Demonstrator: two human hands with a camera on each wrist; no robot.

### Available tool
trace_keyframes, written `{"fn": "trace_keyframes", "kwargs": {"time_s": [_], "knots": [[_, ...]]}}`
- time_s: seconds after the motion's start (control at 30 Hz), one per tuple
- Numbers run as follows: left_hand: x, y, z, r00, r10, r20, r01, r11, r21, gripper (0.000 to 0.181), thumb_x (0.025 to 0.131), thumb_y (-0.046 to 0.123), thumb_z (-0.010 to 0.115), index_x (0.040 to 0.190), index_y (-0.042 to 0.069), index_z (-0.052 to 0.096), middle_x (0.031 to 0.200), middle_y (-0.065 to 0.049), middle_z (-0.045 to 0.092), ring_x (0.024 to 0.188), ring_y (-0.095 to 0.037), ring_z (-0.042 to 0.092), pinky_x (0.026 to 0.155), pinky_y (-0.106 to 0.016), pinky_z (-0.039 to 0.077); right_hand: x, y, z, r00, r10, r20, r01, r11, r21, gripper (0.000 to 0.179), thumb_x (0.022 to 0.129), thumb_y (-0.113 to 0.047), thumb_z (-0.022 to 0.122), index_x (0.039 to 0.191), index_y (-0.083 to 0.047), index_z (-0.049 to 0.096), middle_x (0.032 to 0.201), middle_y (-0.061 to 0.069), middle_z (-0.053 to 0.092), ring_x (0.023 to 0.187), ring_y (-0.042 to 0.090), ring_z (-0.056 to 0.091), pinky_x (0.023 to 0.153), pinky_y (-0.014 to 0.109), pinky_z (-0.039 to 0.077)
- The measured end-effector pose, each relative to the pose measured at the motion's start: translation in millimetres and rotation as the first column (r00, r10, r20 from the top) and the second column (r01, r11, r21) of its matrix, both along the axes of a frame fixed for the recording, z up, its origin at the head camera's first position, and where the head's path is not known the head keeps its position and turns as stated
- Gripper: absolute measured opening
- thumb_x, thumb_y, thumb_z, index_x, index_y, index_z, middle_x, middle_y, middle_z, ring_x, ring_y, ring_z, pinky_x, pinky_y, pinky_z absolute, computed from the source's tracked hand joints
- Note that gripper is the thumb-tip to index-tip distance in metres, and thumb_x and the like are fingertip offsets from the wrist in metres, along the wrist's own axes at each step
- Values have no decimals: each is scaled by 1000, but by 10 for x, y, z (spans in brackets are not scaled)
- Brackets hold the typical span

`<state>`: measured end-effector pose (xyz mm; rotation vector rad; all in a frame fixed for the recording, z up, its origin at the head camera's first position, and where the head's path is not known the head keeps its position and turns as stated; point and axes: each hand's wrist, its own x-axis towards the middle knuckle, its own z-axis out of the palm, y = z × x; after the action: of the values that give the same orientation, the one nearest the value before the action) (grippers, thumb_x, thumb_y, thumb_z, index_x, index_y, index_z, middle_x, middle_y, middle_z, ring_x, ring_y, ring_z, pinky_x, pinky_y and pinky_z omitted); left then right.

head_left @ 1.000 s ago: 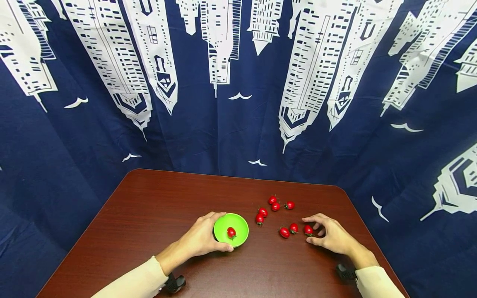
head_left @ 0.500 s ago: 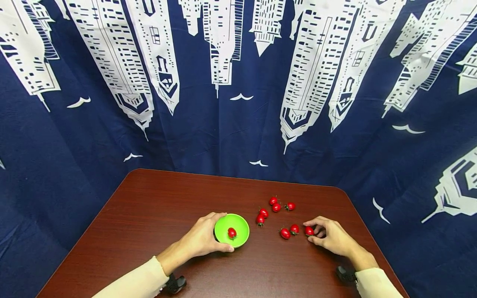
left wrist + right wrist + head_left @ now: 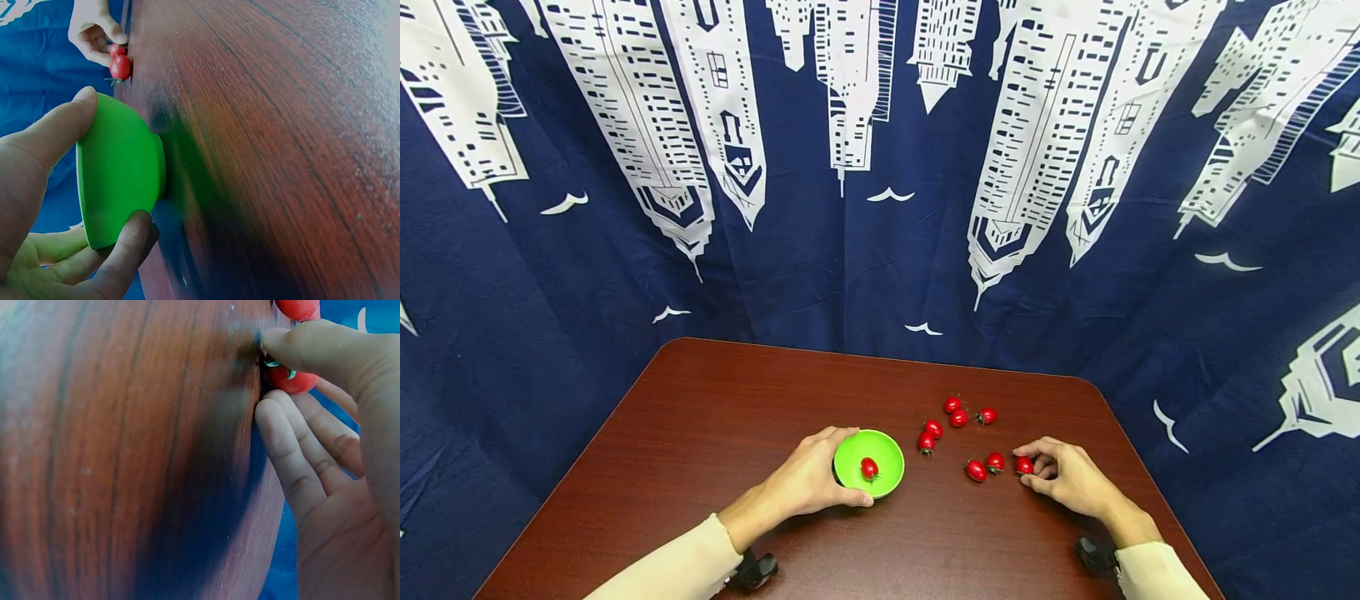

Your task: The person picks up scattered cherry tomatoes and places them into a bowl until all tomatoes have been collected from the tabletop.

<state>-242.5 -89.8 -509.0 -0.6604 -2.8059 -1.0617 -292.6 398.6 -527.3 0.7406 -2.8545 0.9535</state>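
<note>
My left hand (image 3: 811, 475) grips a small green bowl (image 3: 889, 454) by its left side, fingers at the far rim and thumb at the near rim. A single red cherry tomato (image 3: 868, 467) lies inside the bowl. In the left wrist view the bowl (image 3: 119, 169) shows from the side, close over the table. My right hand (image 3: 1070, 477) pinches another cherry tomato (image 3: 1023, 465) between thumb and fingertips, low at the tabletop. Seen from the right wrist, that tomato (image 3: 295, 382) has its green stem end showing near the thumb.
Two cherry tomatoes (image 3: 976, 470) lie just left of my right hand. Another pair (image 3: 933, 429) sits right of the bowl, with three more (image 3: 958, 417) farther back. The brown wooden table (image 3: 737, 400) ends at a dark blue printed cloth (image 3: 790, 275).
My right thumb and fingers have come together around the tomato, which they stood apart from a second ago. The left hand and bowl hold the same place.
</note>
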Motion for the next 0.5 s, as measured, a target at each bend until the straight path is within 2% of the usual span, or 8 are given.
{"fn": "trace_keyframes", "kwargs": {"time_s": [0.27, 0.5], "knots": [[-1, -18, 4, 1000, 2, 2, -2, 1000, 0, 108, 71, 49, 112, 158, 4, 66, 147, -12, 77, 134, -38, 72, 115, -59, 62, 11, -44, -5, 999, -22, -31, 21, 1000, -19, 39, 92, -5, 99, 127, -9, 84, 107, -3, 76, 86, -2, 68, 73, 22, 64], [-16, -4, 7, 1000, -7, 8, 6, 1000, 10, 110, 72, 48, 113, 159, 1, 65, 145, -14, 78, 131, -36, 73, 114, -57, 63, 30, -58, 32, 996, -24, -87, 22, 999, -32, 38, 90, -2, 99, 125, -6, 84, 104, -1, 76, 84, -3, 69, 71, 22, 65]]}}
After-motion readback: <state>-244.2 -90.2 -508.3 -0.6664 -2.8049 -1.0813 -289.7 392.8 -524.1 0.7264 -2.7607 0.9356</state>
